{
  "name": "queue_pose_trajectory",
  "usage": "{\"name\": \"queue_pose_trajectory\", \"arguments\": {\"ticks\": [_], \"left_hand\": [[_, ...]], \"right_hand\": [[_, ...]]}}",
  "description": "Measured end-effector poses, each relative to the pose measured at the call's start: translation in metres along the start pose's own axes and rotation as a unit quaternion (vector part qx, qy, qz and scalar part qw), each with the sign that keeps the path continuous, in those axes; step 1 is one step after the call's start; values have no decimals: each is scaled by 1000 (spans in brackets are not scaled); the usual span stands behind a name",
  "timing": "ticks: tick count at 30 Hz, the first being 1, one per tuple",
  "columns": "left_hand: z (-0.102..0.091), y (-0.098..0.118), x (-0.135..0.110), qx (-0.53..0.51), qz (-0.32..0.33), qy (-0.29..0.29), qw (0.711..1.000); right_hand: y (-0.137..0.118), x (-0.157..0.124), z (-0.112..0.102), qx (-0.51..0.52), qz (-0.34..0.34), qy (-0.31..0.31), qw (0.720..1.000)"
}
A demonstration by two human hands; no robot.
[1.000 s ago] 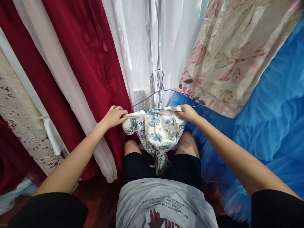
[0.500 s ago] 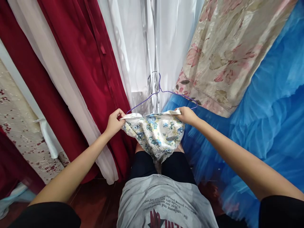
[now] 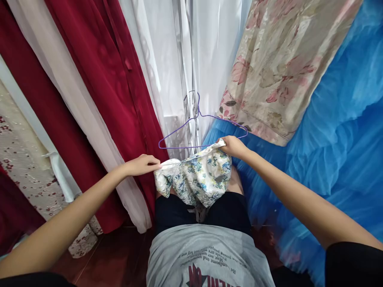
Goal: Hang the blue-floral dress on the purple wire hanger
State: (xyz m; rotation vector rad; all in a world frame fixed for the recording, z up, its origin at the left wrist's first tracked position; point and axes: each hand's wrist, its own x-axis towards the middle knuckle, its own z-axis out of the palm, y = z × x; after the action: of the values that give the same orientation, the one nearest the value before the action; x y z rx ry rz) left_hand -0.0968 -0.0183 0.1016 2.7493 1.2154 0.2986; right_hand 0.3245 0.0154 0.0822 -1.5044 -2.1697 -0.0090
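Note:
A small white garment with a blue flower print (image 3: 197, 179) hangs bunched between my two hands, just below an empty purple wire hanger (image 3: 201, 129). My left hand (image 3: 142, 164) pinches the garment's left edge, fingers closed. My right hand (image 3: 233, 146) grips its right edge, close under the hanger's right shoulder. The hanger's hook sits among hanging white fabric. The cloth droops over my knees and black shorts.
Hanging garments surround me: dark red dresses (image 3: 98, 79) and a white one on the left, sheer white fabric (image 3: 179, 59) straight ahead, a beige pink-flowered cloth (image 3: 278, 67) upper right, blue tulle (image 3: 329, 135) on the right. Dark wooden floor (image 3: 110, 259) shows below.
My left hand has dropped lower and away from the hanger, pulling the garment's left edge down. The hanger's left shoulder and bottom bar now show bare. My right hand stayed near the hanger.

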Motion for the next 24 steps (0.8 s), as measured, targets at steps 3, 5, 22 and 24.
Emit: {"name": "queue_pose_trajectory", "arguments": {"ticks": [3, 5, 22, 24], "left_hand": [[-10, -6, 3, 70, -2, -28, 997], [-13, -14, 9, 175, -18, 22, 984], [-23, 35, 93, 74, 8, 349, 934], [-21, 51, 116, 68, 28, 387, 919]], "right_hand": [[2, 0, -1, -4, -7, -6, 1000], [0, 0, -1, -13, -27, -16, 999], [-33, -19, -1, -32, -17, -24, 999], [-37, -23, 1, -30, -18, -19, 999]]}}
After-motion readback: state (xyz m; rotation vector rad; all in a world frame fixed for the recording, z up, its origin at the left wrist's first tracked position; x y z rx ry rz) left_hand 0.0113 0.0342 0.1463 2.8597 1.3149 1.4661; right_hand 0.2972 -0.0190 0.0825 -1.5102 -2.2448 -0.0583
